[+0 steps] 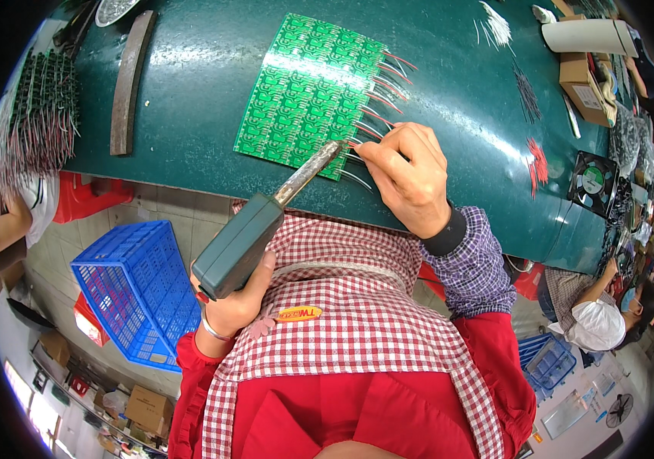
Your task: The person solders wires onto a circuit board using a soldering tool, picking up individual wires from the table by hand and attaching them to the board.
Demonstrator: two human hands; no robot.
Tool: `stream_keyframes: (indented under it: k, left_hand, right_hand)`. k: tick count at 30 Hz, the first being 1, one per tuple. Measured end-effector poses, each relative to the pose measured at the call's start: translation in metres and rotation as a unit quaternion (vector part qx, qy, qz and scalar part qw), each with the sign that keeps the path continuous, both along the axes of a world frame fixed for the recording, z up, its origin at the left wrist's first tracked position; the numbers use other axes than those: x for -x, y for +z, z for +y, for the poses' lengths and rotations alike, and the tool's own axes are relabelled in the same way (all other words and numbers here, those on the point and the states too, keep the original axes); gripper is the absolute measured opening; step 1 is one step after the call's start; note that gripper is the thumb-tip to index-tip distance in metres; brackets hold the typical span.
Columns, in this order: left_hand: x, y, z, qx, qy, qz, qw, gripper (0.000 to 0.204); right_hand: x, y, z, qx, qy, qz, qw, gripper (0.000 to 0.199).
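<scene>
head view, centre frame: the left hand point(231, 306) grips a soldering iron point(266, 222) slanting up-right, its tip at the lower right edge of the green circuit board panel point(308, 84) on the desk point(189, 92), where the right hand point(411, 176) pinches a wire lead point(353, 157).

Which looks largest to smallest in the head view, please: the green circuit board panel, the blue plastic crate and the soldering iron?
1. Green circuit board panel.
2. Blue plastic crate, close behind; being farther from the camera, it may really be bigger.
3. Soldering iron, in the left hand.
</scene>
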State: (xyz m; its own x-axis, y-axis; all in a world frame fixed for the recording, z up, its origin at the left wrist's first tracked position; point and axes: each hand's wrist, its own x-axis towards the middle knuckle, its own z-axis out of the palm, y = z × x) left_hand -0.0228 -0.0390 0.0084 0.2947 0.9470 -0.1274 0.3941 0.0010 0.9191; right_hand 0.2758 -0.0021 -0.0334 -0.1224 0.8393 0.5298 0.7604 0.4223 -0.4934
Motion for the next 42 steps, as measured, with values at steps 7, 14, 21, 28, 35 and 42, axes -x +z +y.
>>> stream_keyframes:
  k: [7,14,21,28,35,42]
  left_hand:
    - [0.001,0.003,-0.002,0.007,0.017,-0.003,1.0,0.023]
    - [0.002,0.002,-0.003,-0.001,0.012,0.004,1.0,0.021]
    - [-0.001,-0.003,0.0,-0.021,-0.002,0.002,1.0,0.019]
    - [0.001,-0.005,-0.001,-0.02,0.003,-0.003,1.0,0.02]
    - [0.003,-0.002,-0.005,-0.005,0.04,-0.024,0.999,0.024]
    - [0.006,-0.007,-0.005,-0.017,0.028,-0.017,0.999,0.026]
  right_hand:
    - [0.001,0.001,0.0,0.002,-0.003,0.004,1.0,0.021]
    - [0.001,0.0,0.0,-0.001,-0.003,0.002,1.0,0.021]
    - [0.001,0.0,0.0,0.003,-0.002,-0.001,1.0,0.021]
    - [0.001,0.001,0.0,0.003,-0.004,-0.001,1.0,0.021]
    - [0.001,0.001,0.0,-0.002,-0.004,0.001,1.0,0.021]
    - [0.002,0.001,0.0,0.0,-0.005,-0.001,1.0,0.022]
